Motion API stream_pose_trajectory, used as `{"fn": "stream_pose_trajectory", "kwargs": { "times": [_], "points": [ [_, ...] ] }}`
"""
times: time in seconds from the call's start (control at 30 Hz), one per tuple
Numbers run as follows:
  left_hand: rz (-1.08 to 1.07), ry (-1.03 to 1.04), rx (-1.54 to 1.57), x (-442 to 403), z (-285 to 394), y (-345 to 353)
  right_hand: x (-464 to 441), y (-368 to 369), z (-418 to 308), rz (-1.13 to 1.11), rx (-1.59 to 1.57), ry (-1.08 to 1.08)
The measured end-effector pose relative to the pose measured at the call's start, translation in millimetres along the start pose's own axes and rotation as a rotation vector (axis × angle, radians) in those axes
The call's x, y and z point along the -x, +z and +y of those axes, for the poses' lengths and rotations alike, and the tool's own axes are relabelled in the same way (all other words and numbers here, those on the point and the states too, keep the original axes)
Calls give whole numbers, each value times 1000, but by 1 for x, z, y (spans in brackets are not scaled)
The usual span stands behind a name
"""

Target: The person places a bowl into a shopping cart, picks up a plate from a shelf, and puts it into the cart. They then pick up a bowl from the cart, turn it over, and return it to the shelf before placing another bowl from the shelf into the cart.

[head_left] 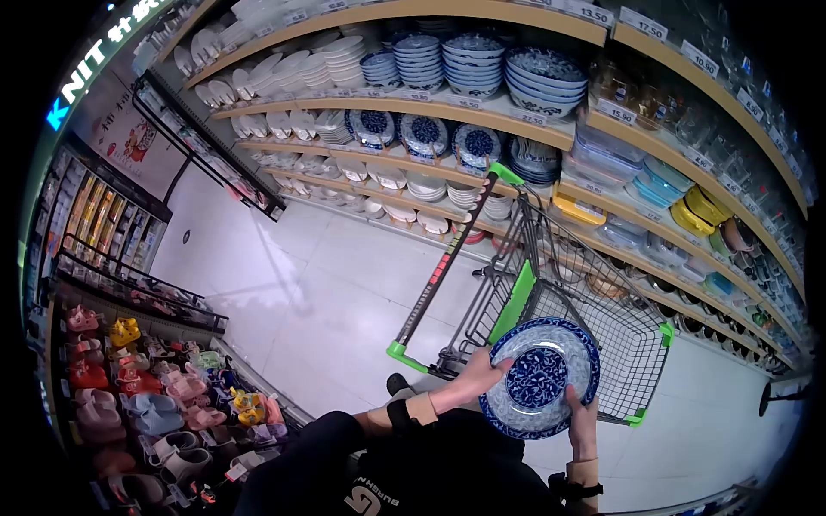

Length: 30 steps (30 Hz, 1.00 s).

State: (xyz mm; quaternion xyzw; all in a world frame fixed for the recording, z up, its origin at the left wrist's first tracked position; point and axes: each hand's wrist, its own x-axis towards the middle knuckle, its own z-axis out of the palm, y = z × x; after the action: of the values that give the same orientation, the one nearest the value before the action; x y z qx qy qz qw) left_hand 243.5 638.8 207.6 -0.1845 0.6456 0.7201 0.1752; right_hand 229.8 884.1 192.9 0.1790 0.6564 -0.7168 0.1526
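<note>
A round blue-and-white patterned plate [538,378] is held up in front of my body, its face toward me. My left hand [479,376] grips its left edge, thumb on the face. On the right edge, my right hand [582,410] holds the rim, also with the thumb on top. Just beyond the plate stands a shopping cart [632,344] with a wire basket and green corners. Similar blue patterned plates [423,136] stand upright on a shelf.
Stacked blue-and-white bowls [546,82] and white dishes line the shelves ahead. Plastic food containers [607,155] fill the shelves at right. Children's shoes [155,413] are displayed at lower left. The tiled floor [335,275] lies between the racks.
</note>
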Motion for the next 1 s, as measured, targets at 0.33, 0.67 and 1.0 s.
{"fn": "stream_pose_trajectory", "kwargs": {
  "times": [0.33, 0.67, 1.0],
  "points": [
    [269, 308, 205, 131, -24, -185, 87, 198, -7, -264, 288, -108],
    [568, 226, 540, 221, -76, -334, 111, 391, 16, -741, 584, -71],
    [613, 223, 544, 188, -76, -421, 58, 481, 42, -834, 574, -165]
  ]
}}
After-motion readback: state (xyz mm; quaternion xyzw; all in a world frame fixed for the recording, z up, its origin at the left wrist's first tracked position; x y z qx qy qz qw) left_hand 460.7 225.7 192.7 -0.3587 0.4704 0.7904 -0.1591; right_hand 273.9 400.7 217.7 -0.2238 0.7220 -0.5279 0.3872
